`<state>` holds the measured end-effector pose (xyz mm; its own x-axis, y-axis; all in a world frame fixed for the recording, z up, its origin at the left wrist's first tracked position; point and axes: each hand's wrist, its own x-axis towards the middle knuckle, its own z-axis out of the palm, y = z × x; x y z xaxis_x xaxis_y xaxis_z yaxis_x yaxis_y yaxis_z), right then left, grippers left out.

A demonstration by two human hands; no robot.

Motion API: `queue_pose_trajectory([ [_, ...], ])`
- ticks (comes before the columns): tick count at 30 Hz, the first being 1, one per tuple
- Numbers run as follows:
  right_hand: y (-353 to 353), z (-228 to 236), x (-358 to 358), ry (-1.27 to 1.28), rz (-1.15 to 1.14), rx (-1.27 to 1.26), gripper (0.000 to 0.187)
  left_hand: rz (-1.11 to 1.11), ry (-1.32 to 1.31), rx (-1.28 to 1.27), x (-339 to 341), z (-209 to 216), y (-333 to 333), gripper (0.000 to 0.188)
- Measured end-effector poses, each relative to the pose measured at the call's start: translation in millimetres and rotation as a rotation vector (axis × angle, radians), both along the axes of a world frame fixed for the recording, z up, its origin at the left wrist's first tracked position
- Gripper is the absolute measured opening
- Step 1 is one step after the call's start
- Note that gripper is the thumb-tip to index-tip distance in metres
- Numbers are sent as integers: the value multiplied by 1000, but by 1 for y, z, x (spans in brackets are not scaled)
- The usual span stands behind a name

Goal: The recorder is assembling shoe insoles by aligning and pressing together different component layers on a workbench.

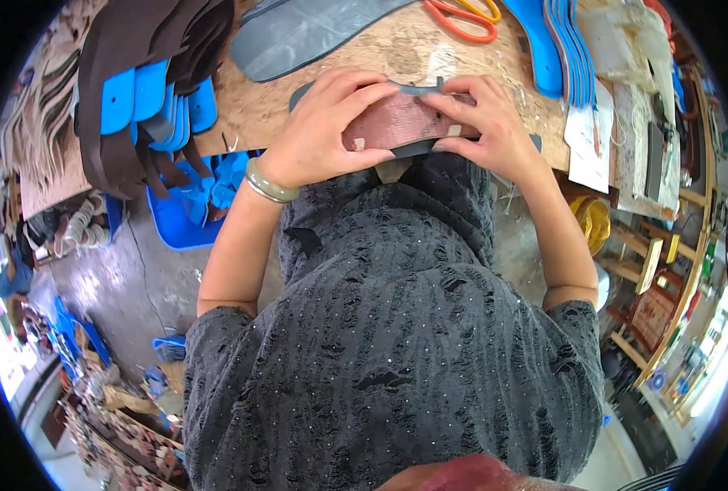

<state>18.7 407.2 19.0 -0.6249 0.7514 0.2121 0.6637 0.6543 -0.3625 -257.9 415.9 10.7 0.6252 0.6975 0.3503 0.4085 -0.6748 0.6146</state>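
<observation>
At the near edge of the wooden table [405,41], both my hands grip a pinkish-brown ribbed piece [401,119] laid over a dark grey flat piece [417,148]. My left hand [324,123] closes on its left end, thumb along the near edge and fingers over the far edge. The right hand [488,123] pinches the other end the same way. Small pale patches show on the ribbed piece near both thumbs. The ends of the dark piece stick out past my hands. Just beyond lies a large dark grey sole-shaped sheet [298,41].
Orange-handled scissors [468,24] lie at the far side. Blue soles [548,53] are stacked on the right, beside white paper [590,143]. Dark brown strips [106,49] and blue pieces [118,100] hang over the left edge. Below stands a blue bin [175,229] of scraps.
</observation>
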Motion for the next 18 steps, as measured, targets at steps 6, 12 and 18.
queue_pose_trajectory([
  [6,0,1,52,309,-141,-176,59,3,-5,54,4,-1,3,59],
  [12,-10,-17,57,302,-205,-200,54,-17,54,0,4,-1,2,60],
  [18,-9,-22,59,341,-184,-174,53,-35,72,-8,5,-2,4,60],
])
